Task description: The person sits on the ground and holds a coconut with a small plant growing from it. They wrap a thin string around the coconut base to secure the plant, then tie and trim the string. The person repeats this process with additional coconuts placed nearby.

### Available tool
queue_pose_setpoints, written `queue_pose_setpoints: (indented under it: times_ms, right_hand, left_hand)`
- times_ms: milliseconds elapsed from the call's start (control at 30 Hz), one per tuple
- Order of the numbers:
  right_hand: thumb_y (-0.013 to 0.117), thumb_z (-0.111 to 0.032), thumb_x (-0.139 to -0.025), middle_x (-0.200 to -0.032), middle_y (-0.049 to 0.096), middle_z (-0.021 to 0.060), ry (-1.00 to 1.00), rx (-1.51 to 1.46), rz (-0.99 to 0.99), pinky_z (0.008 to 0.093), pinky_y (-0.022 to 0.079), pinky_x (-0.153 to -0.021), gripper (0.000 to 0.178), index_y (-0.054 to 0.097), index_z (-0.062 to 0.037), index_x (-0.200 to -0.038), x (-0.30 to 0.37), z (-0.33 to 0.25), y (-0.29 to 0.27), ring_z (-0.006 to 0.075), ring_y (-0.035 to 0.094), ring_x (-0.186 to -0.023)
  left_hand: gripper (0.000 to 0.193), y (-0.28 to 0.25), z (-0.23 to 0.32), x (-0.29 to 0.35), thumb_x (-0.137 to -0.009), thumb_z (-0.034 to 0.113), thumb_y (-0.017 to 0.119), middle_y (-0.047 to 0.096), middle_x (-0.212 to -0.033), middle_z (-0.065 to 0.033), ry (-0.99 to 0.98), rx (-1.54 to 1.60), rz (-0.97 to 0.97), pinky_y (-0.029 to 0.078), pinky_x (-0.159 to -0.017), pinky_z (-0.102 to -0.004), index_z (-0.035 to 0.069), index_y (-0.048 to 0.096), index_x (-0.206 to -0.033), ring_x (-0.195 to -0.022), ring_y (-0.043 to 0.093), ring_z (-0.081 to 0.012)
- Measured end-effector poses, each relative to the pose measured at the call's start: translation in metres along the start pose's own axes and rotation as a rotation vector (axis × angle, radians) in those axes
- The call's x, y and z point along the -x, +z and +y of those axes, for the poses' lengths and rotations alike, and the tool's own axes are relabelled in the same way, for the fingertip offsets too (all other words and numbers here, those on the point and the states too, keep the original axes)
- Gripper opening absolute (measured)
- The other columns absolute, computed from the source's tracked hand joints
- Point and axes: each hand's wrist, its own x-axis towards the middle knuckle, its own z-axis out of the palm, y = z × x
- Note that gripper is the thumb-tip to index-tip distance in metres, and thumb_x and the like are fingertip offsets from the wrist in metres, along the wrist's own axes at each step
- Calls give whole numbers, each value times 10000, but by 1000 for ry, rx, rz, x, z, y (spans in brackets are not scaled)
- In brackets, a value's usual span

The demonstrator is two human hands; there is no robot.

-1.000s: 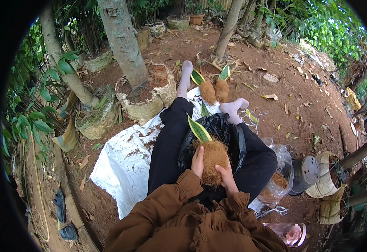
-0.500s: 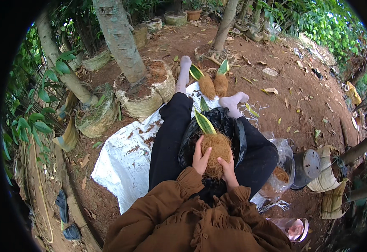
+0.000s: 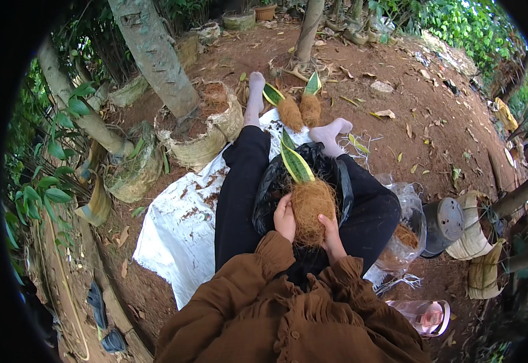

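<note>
I sit on a white sheet [image 3: 179,230] with legs stretched out. Both hands cup a ball of brown coconut fibre [image 3: 310,209] wrapped around a small plant with a green, yellow-edged leaf [image 3: 295,164]. My left hand [image 3: 285,218] presses its left side, my right hand [image 3: 332,233] its right side. The ball is held over a black plastic bag [image 3: 273,187] in my lap. Two similar fibre-wrapped plants [image 3: 299,109] lie by my feet.
A woven basket of fibre [image 3: 206,130] stands left of my legs beside a tree trunk [image 3: 155,54]. A clear plastic bag with fibre [image 3: 406,233], a dark pot [image 3: 444,219] and a pink sandal [image 3: 424,316] lie to the right. Red soil with dry leaves surrounds.
The view has shifted slightly; my hands have turned and pressed the fibre ball, staying in my lap.
</note>
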Motion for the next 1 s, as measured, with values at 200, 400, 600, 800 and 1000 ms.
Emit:
queue_pose_setpoints:
  times_ms: [200, 400, 600, 800, 1000]
  right_hand:
    - [649, -110, -857, -1323, 499, 152, 23, -48, 27, 402, 492, -963, 708, 299, -65, -1472, -2, 4, -5, 262, 542, -1173]
    - [661, -74, -841, -1357, 476, 154, -167, -3, 106, 401, 476, -992, 724, 301, -53, -1469, 3, -6, 8, 269, 525, -1202]
    - [736, 15, -749, -1437, 420, 163, -581, 428, 96, 387, 402, -1075, 839, 305, -8, -1469, 16, -11, 36, 261, 465, -1296]
    - [775, -34, -733, -1413, 435, 161, -590, 466, 44, 390, 389, -1084, 861, 312, 14, -1457, 19, -9, 50, 258, 468, -1290]
    - [801, -85, -717, -1399, 439, 154, -506, 505, -122, 392, 386, -1084, 897, 303, 16, -1457, 14, -17, 53, 260, 469, -1282]
  left_hand:
    - [454, -11, 11, 3, -1004, 80, 358, 469, -1413, -149, -176, 129, -128, 345, -1090, -337, -4, 370, -1450, -1289, 455, -229]
    - [566, 5, 54, 25, -1015, 262, 370, 244, -1550, -206, 455, -473, -57, 196, -1169, -431, -31, 261, -1487, -1431, 249, -325]
    - [870, 34, 71, 52, -895, 314, 571, 38, -1577, -283, 634, -778, -360, 132, -1173, -509, -18, 84, -1535, -1465, 97, -434]
    - [926, 24, 65, 29, -822, 181, 726, 419, -1420, -239, 180, -168, -303, 354, -1096, -392, -26, 148, -1515, -1311, 445, -296]
    - [602, -4, 45, 9, -851, 165, 722, 570, -1263, -119, -33, 207, -379, 456, -990, -343, -6, 452, -1360, -1137, 572, -208]
